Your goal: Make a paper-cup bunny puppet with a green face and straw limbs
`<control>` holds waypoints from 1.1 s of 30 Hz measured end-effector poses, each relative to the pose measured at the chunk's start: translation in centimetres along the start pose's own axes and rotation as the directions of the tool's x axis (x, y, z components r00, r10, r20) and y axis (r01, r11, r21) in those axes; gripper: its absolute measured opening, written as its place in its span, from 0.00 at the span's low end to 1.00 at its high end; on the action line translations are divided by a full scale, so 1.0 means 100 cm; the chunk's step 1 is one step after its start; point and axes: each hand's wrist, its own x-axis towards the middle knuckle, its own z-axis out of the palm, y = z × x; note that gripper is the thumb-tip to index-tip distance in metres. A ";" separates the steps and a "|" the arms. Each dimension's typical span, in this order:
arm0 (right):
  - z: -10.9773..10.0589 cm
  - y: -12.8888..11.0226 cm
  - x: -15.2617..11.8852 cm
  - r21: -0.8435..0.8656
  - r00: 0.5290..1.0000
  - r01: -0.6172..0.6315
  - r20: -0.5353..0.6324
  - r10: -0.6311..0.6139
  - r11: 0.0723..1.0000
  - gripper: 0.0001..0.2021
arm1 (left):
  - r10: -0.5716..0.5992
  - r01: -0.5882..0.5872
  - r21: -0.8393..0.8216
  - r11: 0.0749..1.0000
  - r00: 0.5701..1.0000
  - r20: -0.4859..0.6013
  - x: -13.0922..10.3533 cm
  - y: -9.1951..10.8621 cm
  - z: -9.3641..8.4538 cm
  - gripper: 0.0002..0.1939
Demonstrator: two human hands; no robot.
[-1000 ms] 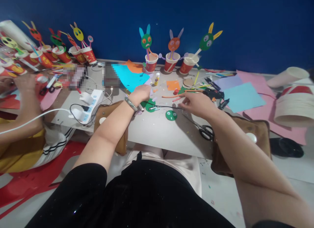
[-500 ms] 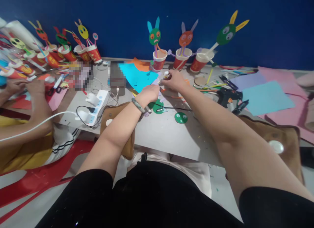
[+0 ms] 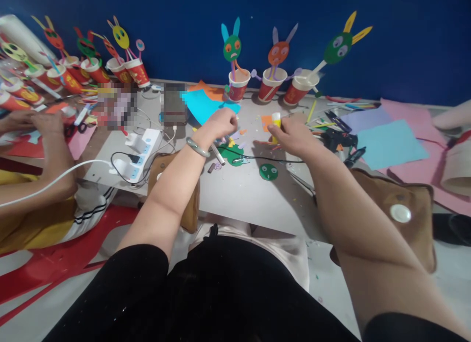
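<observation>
The crowded tabletop (image 3: 253, 199) fills the middle of the frame, and its clutter is the main hazard I see: a low sweep of either arm could drag several things together. At upper centre lies a bright blue sheet (image 3: 206, 107) with one edge curling up, easily creased by the left hand (image 3: 222, 122) beside it; that hand is curled, and I cannot tell whether it holds anything. A thin black cable (image 3: 272, 159) crosses the centre of the frame and passes behind the right wrist, so it could snag there. Behind stand the red cups, the middle one (image 3: 271, 89) top-heavy with its paper figure; a far reach might tip it. Centre right, the right hand (image 3: 296, 133) closes around a yellow glue stick (image 3: 276, 121), which could smear whatever it brushes if uncapped. Below it, a green face disc (image 3: 268, 172) lies loose, and the tiny scraps (image 3: 231, 142) at centre could stick to wet glue.
</observation>
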 end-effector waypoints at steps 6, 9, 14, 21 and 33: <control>0.000 0.000 -0.041 -0.248 0.976 -0.183 0.071 0.207 0.951 0.29 | 0.004 -0.068 -0.220 0.973 0.960 -0.279 0.009 -0.011 -0.004 0.05; 0.003 0.001 -0.041 -0.199 0.977 -0.193 0.047 0.206 0.961 0.30 | -0.010 -0.064 -0.285 0.956 0.968 -0.251 0.009 -0.009 0.001 0.05; 0.005 0.003 -0.038 -0.129 0.973 -0.208 0.070 0.218 0.970 0.28 | -0.024 -0.012 -0.304 0.953 0.993 -0.113 0.007 -0.002 0.016 0.04; 0.002 0.015 -0.043 -0.021 0.967 -0.252 0.044 0.253 0.967 0.26 | -0.012 0.009 -0.148 0.989 1.000 -0.022 0.008 -0.010 0.015 0.06; -0.013 0.022 -0.057 -0.029 0.977 -0.208 0.038 0.209 0.978 0.29 | -0.052 0.044 0.126 0.991 0.997 0.060 0.004 -0.012 0.004 0.11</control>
